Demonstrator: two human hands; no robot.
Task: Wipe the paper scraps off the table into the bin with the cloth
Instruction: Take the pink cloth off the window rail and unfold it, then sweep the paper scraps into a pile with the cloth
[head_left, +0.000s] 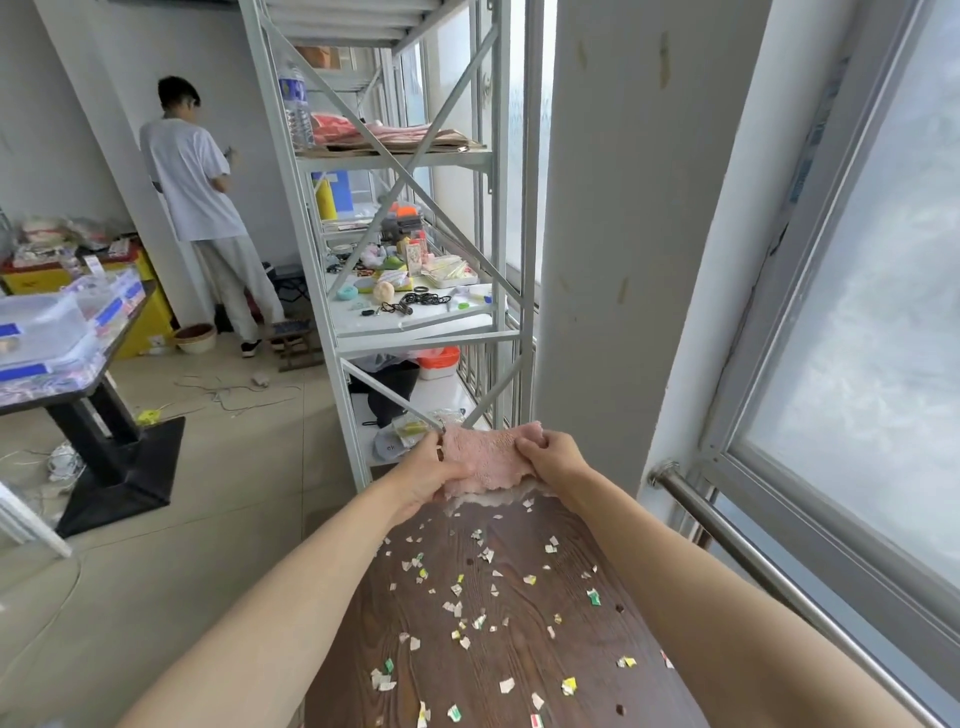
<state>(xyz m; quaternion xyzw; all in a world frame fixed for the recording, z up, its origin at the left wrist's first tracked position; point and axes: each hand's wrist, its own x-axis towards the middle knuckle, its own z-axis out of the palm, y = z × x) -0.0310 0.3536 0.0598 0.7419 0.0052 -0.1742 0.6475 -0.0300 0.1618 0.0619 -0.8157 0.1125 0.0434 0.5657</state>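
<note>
- The left hand (434, 470) is clenched on the left edge of the pink cloth (488, 457), fingers curled round the fabric.
- The right hand (553, 460) grips the cloth's right edge the same way; the two hands hold it stretched between them.
- The cloth hangs at the far edge of the dark wooden table (519, 639); whether its lower hem touches the surface cannot be told.
- One cloth, two hands, one table in use.
- Paper scraps (467, 608) lie scattered across the table from the far edge to the near edge, white with some green and yellow bits; too many and too small to count exactly, several dozen at least.
- Both forearms cover the table's left and right edges, and its near corners are cut off.
- No bin can be made out.
</note>
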